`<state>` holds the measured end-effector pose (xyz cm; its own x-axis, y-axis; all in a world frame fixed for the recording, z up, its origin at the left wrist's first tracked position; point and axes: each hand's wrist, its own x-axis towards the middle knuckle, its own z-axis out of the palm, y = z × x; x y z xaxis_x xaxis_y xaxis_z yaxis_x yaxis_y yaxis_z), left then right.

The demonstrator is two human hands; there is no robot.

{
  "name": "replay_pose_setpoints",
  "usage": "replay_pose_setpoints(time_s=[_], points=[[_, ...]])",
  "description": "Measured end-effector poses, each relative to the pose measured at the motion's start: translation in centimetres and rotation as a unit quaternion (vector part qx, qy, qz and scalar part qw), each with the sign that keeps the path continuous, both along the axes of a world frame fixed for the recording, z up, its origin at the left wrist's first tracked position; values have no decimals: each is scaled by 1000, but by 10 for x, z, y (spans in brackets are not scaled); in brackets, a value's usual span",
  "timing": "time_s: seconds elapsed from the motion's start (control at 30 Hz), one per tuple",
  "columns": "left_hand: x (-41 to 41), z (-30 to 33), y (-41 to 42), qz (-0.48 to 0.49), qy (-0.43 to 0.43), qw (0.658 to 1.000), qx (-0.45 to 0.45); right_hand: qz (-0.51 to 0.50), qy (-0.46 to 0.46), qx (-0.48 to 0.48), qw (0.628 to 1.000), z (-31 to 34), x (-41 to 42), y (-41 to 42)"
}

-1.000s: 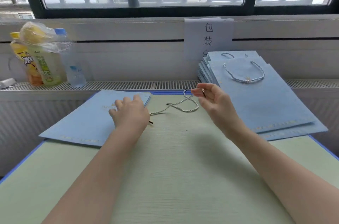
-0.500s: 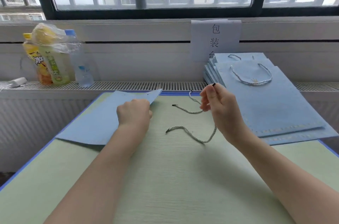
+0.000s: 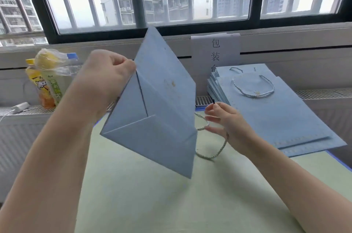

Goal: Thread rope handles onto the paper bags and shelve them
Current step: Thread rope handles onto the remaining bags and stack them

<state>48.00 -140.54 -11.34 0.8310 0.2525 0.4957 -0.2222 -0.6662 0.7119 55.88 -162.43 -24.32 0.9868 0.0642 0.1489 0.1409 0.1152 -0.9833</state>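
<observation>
The left hand (image 3: 106,78) is closed in a pinch on the edge of a flat, folded blue paper bag (image 3: 162,110) and holds it tilted up off the pale green desk (image 3: 152,204), its folded bottom panel facing the camera and one corner pointing up toward the window. At about three o'clock from the bag, the right hand (image 3: 226,124) pinches the dark-tipped end of a white twisted rope handle (image 3: 213,153) between thumb and forefinger, the other fingers spread loosely. The rope drops in a loop below that hand toward the desk; part of it runs out of sight behind the bag.

At roughly two o'clock from the right hand, a stack of blue bags (image 3: 276,114) lies flat, half on the desk and half on the radiator ledge, the top one already carrying a rope loop. A paper sign (image 3: 215,51) with printed characters hangs on the wall behind the stack. At about nine o'clock from the raised bag, drink bottles (image 3: 49,82) stand on the ledge, partly wrapped in a clear plastic bag.
</observation>
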Motion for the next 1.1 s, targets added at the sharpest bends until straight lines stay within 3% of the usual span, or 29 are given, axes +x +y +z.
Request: replay_pose_setpoints(time_s=[0.07,0.13,0.23,0.3,0.37,0.47,0.53,0.6,0.73,0.9,1.1], points=[[4,-9,1,-90,107,985,-96,44,59,117,990,5,0,-3],[12,-23,5,-165,193,956,-148,10,91,118,989,2,4,-6],[31,-45,15,-192,271,918,-215,-54,73,-34,995,-3,14,-15],[51,-66,22,-153,289,916,-232,-32,42,-173,983,1,10,-19],[68,-91,27,-94,275,933,-212,-14,-15,-299,954,5,6,-17],[79,-124,27,-105,258,946,-167,-125,-181,-450,866,2,4,-10],[79,-135,20,-129,229,958,-116,-171,-265,-415,854,2,0,-5],[78,-139,12,-146,173,972,-68,-124,-297,-382,867,4,-8,3],[74,-146,-8,-137,37,988,53,-51,-318,-459,828,-11,-15,29],[70,-146,-13,-135,1,987,-83,-58,-368,-437,819,-14,-20,44],[69,-142,-14,-108,-3,989,-103,-27,-402,-538,741,2,-20,61]])
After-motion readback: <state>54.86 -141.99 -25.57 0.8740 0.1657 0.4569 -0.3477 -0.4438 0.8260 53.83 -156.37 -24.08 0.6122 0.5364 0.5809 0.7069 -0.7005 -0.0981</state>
